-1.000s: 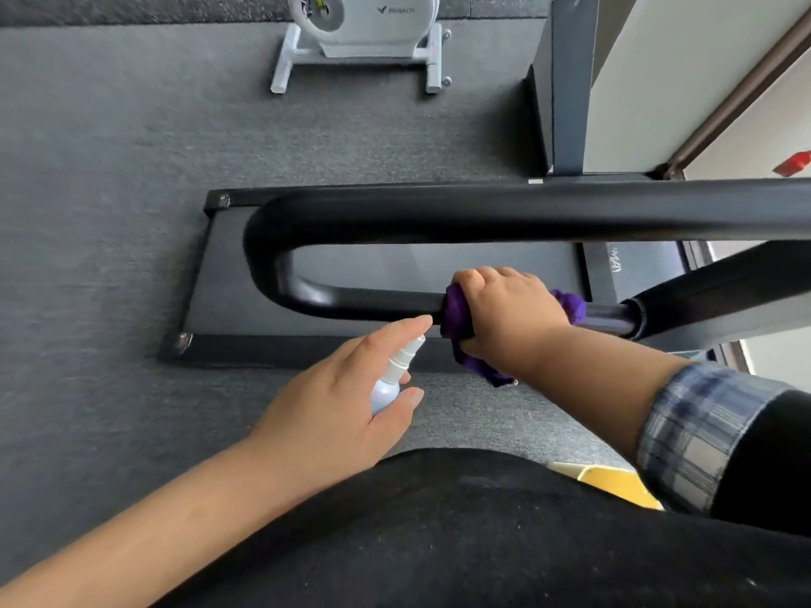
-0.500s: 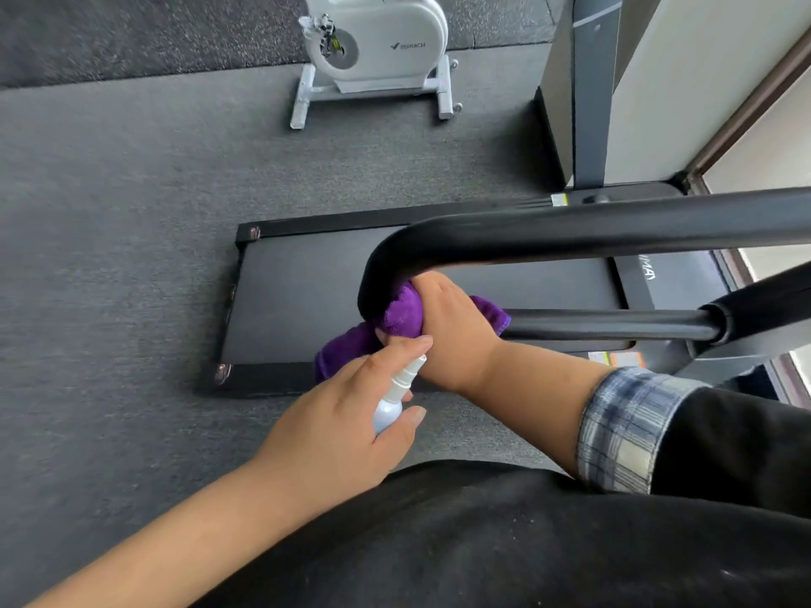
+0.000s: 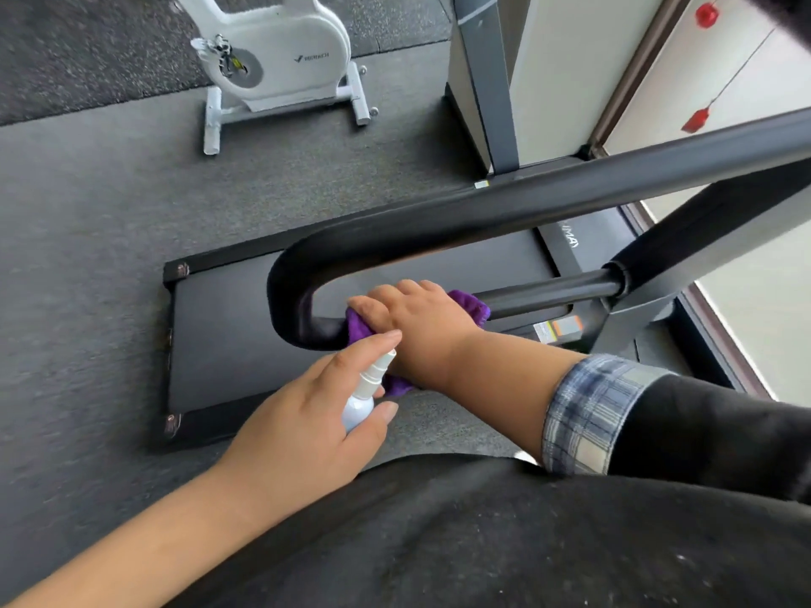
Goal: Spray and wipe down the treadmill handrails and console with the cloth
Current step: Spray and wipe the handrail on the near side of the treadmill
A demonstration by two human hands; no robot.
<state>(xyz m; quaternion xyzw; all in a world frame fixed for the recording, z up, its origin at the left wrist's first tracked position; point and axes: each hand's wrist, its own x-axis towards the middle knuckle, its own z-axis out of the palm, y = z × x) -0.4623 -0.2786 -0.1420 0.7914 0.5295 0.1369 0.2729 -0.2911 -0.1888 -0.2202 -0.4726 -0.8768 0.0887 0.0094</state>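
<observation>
Cloth [image 3: 469, 302] — purple — is wrapped over the black handrail's [image 3: 439, 226] lower bar near its bend, gripped by the right hand [image 3: 421, 320]. Left hand [image 3: 303, 427] clasps a white spray bottle [image 3: 362, 399], contents unseen — forefinger atop its nozzle.

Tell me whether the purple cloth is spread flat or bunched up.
Bunched. The right hand grips the purple cloth wrapped round the lower handrail, with folds sticking out on both sides.
</observation>
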